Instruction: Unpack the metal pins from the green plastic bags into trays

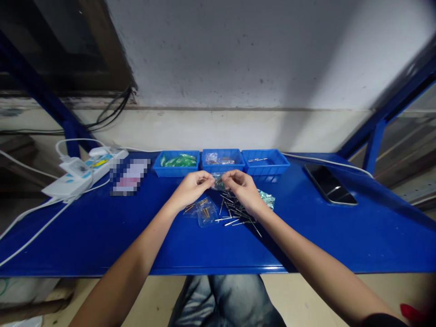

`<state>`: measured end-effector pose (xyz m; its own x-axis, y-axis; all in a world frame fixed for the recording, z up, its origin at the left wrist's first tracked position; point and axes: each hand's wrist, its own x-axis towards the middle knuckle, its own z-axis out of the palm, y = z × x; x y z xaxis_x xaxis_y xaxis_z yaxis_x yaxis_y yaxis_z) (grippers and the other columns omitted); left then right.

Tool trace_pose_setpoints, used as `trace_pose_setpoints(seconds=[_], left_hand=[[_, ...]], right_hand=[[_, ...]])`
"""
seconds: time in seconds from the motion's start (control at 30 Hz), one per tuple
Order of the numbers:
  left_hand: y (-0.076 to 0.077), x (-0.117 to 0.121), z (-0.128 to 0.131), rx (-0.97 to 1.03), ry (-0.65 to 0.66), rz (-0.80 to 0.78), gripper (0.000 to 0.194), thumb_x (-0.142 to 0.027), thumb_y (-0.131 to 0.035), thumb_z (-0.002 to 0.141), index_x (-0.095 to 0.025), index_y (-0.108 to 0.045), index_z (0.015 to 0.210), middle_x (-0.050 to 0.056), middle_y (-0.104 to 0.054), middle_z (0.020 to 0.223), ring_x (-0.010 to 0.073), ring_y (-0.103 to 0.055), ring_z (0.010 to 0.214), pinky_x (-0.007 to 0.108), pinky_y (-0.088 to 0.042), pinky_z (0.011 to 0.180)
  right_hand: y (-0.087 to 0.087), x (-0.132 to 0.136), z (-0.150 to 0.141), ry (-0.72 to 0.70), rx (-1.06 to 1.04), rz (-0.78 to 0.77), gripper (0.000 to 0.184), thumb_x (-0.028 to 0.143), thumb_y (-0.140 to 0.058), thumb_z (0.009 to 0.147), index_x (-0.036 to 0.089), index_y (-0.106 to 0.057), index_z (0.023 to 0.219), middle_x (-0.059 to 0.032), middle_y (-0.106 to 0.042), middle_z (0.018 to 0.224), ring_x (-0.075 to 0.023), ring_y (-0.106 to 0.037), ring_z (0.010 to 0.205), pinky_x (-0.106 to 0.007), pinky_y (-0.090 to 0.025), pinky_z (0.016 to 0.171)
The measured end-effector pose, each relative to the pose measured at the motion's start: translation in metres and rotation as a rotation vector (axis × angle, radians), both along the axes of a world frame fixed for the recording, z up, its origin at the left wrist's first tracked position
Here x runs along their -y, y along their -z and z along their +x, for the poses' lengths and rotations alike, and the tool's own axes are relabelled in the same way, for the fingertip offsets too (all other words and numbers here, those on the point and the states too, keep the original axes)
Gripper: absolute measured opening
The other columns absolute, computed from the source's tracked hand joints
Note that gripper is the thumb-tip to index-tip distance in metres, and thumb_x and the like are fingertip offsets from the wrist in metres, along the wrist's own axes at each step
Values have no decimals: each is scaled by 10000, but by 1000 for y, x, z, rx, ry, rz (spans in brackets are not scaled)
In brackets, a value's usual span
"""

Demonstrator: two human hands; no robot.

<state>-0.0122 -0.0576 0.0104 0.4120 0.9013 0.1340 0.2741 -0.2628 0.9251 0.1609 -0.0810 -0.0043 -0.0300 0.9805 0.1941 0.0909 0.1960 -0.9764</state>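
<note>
Above the middle of the table, my left hand (195,188) and my right hand (242,187) each pinch one side of a small clear plastic bag (218,180). Its contents are too small to name. Just below lies a loose pile of silvery pop rivets (235,212), partly covered by my right hand. Left of that pile rest clear bags (207,213) with brass-coloured screws or anchors inside. A greenish shiny packet (267,199) sticks out from behind my right wrist.
Along the back stand three blue bins: one with green packets (177,175), a middle one (223,171) with clear bags, and a right one (265,171) with a few rivets. A phone (330,185) lies right. A power strip (85,170) with cables sits left, beside a blurred item (130,178).
</note>
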Motion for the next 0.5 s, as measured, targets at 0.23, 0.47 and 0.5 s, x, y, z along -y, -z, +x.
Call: trace_pose_setpoints(seconds=[0.23,0.47,0.5], left_hand=[[3,0,2,34,-6,-36,198,-344,-568,809,-155,-619,841,29,-652,791,158,-605,788,297,-449,773],[3,1,3,-33,-2,65,206,-352,-567,813,-152,-617,815,37,-649,814,168,-603,798,311,-447,771],[3,1,3,-41,-4,78,201,-349,-561,818,-154,-608,806,30,-641,801,164,-598,786,307,-446,760]], right_hand=[[3,-1,2,-37,95,-6,272,426,-550,785,163,-566,718,25,-480,611,-93,-384,547,-240,-301,537],[2,0,1,-24,75,-11,252,420,-569,771,168,-564,766,26,-500,627,-103,-423,572,-246,-323,562],[1,0,0,-25,63,-17,246,415,-578,764,170,-562,782,27,-503,630,-104,-429,575,-248,-327,567]])
